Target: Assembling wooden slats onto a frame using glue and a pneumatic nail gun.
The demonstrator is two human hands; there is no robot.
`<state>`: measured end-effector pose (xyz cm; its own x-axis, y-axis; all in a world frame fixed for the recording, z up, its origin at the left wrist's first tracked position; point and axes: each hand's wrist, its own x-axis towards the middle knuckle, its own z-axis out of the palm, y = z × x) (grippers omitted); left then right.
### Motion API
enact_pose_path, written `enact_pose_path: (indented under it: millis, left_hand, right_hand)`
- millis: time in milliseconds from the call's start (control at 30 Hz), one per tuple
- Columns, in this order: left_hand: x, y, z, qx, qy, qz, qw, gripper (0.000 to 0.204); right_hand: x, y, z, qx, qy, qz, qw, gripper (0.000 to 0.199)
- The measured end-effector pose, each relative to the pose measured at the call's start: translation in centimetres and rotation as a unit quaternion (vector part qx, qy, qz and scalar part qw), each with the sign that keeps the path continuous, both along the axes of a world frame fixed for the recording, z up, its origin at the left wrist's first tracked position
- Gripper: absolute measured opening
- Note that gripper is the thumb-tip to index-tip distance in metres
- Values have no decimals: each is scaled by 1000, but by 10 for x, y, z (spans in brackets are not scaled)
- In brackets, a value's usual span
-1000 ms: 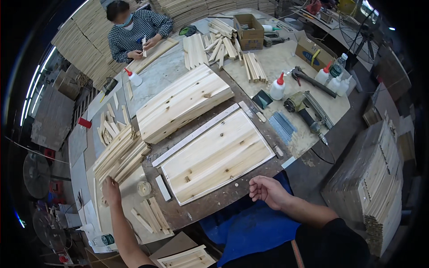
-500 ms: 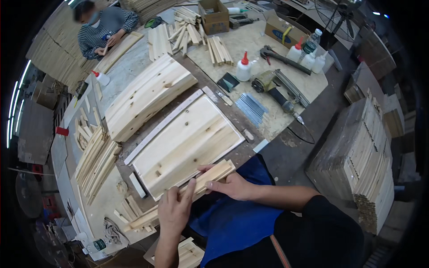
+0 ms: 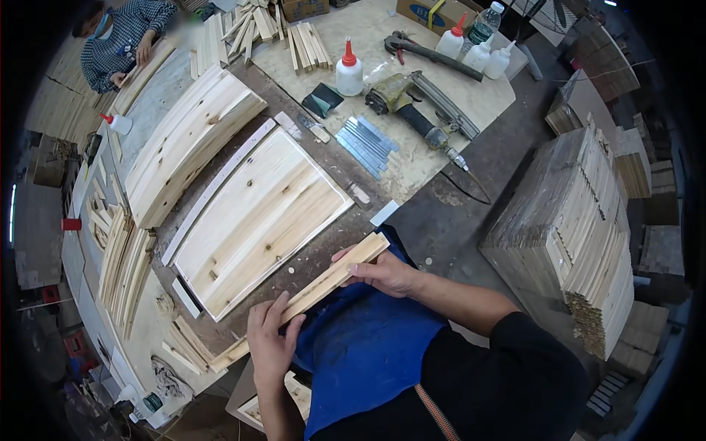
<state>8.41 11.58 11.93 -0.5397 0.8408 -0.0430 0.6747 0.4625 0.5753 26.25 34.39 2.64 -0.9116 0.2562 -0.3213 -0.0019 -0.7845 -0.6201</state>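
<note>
Seen from above, a person at a workbench [image 3: 434, 213] holds a long wooden slat [image 3: 323, 283] in both hands, just over the bench's near edge and a blue apron [image 3: 368, 345]. The slat's long axis runs on a diagonal, its far end pointing up and to the right, its near end down and to the left toward loose strips [image 3: 184, 342] at the bench edge. The right hand [image 3: 382, 273] grips the slat near its upper end, fingers curled over the top face and thumb beneath. The left hand [image 3: 271, 339] lies lower along the slat, fingers spread flat across it and only partly closed. Just beyond the slat, on the bench, rests a wide panel [image 3: 257, 217] of joined boards, with a stack of similar panels [image 3: 191, 140] to its left. Farther back lie a nail gun [image 3: 412, 110], strips of nails [image 3: 365, 143] and a red-capped glue bottle [image 3: 348, 70]. At the upper left, another person [image 3: 121, 40] in a checked shirt works on a slat of their own.
</note>
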Motion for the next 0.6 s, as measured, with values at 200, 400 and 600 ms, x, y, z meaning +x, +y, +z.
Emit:
enact_pose_path:
  millis: [200,400,600]
  left_hand:
    - [-6,0,3,0,-56,10,998,31]
    - [-24,0,-6,-40,-114,38,992,19]
    - [-29,8,-5,-28,-125,23,992,22]
  right_hand:
    - [-6,5,4,43,-43,-4,998,40]
    - [-17,-2,7,98,-83,-83,988,32]
    - [-19,-4,15,120,-114,-90,982,28]
